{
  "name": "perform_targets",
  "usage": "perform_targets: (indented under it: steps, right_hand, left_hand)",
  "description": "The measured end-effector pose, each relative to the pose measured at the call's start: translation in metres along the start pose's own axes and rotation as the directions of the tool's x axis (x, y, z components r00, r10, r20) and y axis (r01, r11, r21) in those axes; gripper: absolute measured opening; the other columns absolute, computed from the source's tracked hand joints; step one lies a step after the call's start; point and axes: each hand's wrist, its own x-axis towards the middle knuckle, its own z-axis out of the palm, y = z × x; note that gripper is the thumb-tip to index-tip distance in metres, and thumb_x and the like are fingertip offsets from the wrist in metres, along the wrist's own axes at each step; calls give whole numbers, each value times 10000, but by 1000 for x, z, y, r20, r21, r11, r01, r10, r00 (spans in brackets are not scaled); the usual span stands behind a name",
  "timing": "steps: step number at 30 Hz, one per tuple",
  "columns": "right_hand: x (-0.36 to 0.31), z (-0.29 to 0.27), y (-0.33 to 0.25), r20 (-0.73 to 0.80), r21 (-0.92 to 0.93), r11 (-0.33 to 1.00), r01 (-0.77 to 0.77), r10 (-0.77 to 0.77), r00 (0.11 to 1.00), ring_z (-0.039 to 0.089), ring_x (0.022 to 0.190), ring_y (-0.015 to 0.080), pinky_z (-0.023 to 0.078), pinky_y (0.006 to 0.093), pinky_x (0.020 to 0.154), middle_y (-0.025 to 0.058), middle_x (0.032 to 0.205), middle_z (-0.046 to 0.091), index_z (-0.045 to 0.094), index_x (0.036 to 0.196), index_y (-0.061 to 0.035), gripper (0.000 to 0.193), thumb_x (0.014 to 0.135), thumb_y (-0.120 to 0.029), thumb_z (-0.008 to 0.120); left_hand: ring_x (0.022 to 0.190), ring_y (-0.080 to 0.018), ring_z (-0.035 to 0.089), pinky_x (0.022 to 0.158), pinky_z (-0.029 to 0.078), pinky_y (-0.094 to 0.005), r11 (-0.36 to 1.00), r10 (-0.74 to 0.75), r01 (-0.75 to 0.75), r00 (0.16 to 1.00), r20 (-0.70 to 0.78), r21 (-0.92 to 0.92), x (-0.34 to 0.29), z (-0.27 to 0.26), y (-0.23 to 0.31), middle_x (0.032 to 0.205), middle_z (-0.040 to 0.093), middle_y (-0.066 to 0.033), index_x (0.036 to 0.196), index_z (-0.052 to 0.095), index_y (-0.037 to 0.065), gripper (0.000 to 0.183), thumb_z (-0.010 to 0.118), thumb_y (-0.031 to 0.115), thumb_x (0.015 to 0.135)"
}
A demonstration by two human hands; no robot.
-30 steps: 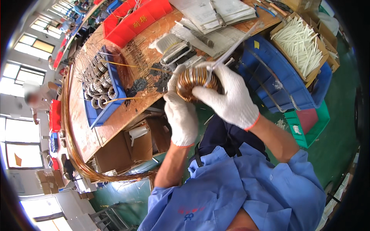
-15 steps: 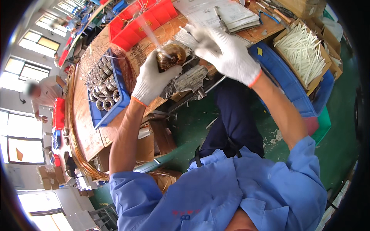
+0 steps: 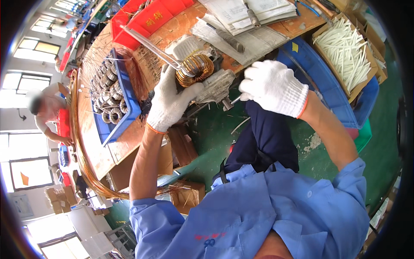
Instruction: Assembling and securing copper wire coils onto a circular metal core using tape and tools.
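At the left of the frame, a blue tray (image 3: 123, 123) is lying on the wooden worktop (image 3: 97, 155), carrying many small wire-wound rings (image 3: 114, 88) whose thin leads are sticking up. Toward the upper middle, two pale strips (image 3: 148, 44) are slanting down to the large copper coil (image 3: 207, 65). The coil is sitting left of the frame's centre line, in the upper half, with the left hand (image 3: 169, 103) cupping its near-left side, thumb below and fingers behind. Its closely packed turns are giving it the look of a dense, stiff ring, probably heavy for its bulk; the smooth metal is likely being a little slippery against the knitted glove, and the wire coating is probably the part most easily scratched. Gripping around the outer rim, thumb against fingers, is seeming soundest, while pulling by the strips is looking less safe. Just below and right of the coil, a vise (image 3: 217, 86) with pale, rough blocks is standing at the worktop's edge; whether they are touching is unclear. Farther right, the right hand (image 3: 272, 82) is curling its fingers beside the vise's handle (image 3: 235, 101), with no telling whether it is gripping it.
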Motion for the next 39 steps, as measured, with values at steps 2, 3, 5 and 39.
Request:
perform_targets:
  steps: [2,3,5,39]
  right_hand:
    - [1,9,-5,-2,-46,999,30,-30,1000,700,867,246,579,432,771,44,857,694,786,926,-154,261,924,-407,722]
    - [-7,26,5,-8,26,999,-28,28,1000,681,869,239,555,419,784,30,862,682,778,928,-167,214,909,-376,733]
    - [-38,71,20,65,220,966,-136,125,990,670,906,264,529,427,836,45,914,683,768,1021,-183,184,960,-337,686]
    - [-5,24,-104,485,143,-990,0,70,872,345,425,56,348,287,412,-67,624,433,664,1244,-40,486,1166,-434,390]
  left_hand:
    - [1281,-307,617,1104,472,-414,998,4,-5,1000,-27,-63,-7,-1,-8,1381,608,-192,1441,552,-8,636,810,140,879]
    - [1263,-266,613,1099,471,-392,986,8,-14,999,-37,-168,-7,1,-7,1359,620,-166,1426,560,-18,606,800,99,882]
    - [1214,-183,601,1084,470,-347,927,11,-20,1000,-27,-376,1,10,3,1291,649,-108,1389,575,-39,536,770,10,893]
    - [949,-214,703,874,565,-356,986,44,-70,986,-163,-155,-40,0,-30,1048,720,-149,1275,642,-15,375,695,283,1053]
